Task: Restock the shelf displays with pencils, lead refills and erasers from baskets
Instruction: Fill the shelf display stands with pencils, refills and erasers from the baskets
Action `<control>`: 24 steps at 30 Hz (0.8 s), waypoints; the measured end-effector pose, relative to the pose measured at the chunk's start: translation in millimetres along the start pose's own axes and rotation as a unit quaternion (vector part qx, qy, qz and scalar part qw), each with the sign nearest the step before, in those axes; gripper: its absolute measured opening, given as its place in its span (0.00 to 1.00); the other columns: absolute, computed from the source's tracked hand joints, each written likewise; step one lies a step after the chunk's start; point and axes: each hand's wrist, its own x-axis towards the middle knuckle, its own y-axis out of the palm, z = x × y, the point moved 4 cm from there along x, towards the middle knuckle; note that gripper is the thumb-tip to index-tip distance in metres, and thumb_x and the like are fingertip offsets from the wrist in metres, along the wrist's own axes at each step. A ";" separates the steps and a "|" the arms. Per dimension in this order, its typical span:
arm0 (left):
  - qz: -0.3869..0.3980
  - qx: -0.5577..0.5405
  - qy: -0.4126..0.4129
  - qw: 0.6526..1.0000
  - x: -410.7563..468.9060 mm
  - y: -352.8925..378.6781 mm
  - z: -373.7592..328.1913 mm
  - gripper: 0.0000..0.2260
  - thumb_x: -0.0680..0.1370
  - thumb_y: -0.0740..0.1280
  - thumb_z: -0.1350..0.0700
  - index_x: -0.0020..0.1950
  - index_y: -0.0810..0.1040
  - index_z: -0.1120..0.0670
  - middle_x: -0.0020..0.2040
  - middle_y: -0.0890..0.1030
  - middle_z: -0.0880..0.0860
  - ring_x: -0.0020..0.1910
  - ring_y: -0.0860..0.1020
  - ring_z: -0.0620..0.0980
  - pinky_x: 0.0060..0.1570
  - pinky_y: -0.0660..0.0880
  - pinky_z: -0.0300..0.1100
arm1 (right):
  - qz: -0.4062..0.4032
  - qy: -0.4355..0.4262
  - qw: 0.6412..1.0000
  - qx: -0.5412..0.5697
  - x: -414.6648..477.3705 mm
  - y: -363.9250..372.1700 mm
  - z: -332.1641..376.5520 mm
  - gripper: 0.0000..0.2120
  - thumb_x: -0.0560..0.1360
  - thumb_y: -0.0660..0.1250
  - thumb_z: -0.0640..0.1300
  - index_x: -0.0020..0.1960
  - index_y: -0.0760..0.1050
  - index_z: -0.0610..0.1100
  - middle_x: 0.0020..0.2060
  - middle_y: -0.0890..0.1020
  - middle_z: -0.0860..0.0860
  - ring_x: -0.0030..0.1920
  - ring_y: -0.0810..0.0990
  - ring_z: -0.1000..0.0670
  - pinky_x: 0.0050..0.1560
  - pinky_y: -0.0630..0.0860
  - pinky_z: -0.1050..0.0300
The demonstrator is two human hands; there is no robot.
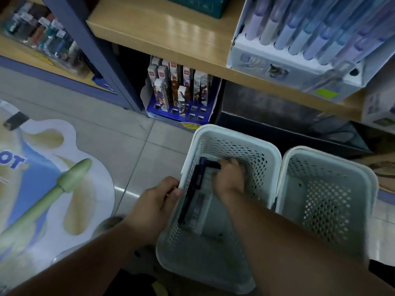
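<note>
Two pale perforated baskets stand on the floor, the left basket [235, 137] and the right basket [329, 159]. My left hand [156, 201] grips the left basket's left rim. Inside that basket my right hand [229, 177] reaches down, its fingers curled round a dark blue pack [210, 164] near the far wall. More long dark and pale packs [194, 201] lie along the basket's left side. A blue display stand [181, 112] with several upright pencil boxes sits under the wooden shelf [162, 37].
A white display box of pastel pens [299, 45] stands on the shelf at the right. A dark box [277, 116] sits on the low shelf behind the baskets. A large floor sticker [53, 178] covers the tiles at the left. Another shelf unit [42, 39] holds small items.
</note>
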 end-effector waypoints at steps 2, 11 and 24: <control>-0.003 -0.008 -0.002 1.000 -1.0 0.2 0.8 0.14 0.79 0.56 0.39 0.49 0.73 0.47 0.41 0.79 0.45 0.40 0.78 0.46 0.42 0.74 0.44 | -0.015 0.000 0.999 -0.051 0.2 1.4 0.7 0.16 0.74 0.66 0.37 0.60 0.81 0.46 0.63 0.73 0.45 0.63 0.68 0.39 0.67 0.68 0.46; -0.004 -0.035 -0.005 0.999 -2.9 5.2 2.3 0.13 0.81 0.56 0.42 0.49 0.73 0.49 0.38 0.79 0.49 0.39 0.77 0.48 0.40 0.76 0.52 | 0.046 0.096 0.984 0.143 -11.9 22.4 -5.5 0.14 0.76 0.73 0.48 0.50 0.79 0.37 0.43 0.82 0.45 0.46 0.83 0.44 0.39 0.70 0.60; -0.004 -0.041 0.026 0.999 -1.9 9.4 -0.1 0.12 0.83 0.55 0.43 0.48 0.71 0.48 0.39 0.78 0.45 0.38 0.77 0.46 0.36 0.73 0.43 | 0.082 0.184 0.906 0.373 -10.2 38.6 12.5 0.13 0.71 0.77 0.39 0.34 0.76 0.48 0.33 0.82 0.49 0.30 0.78 0.53 0.32 0.76 0.62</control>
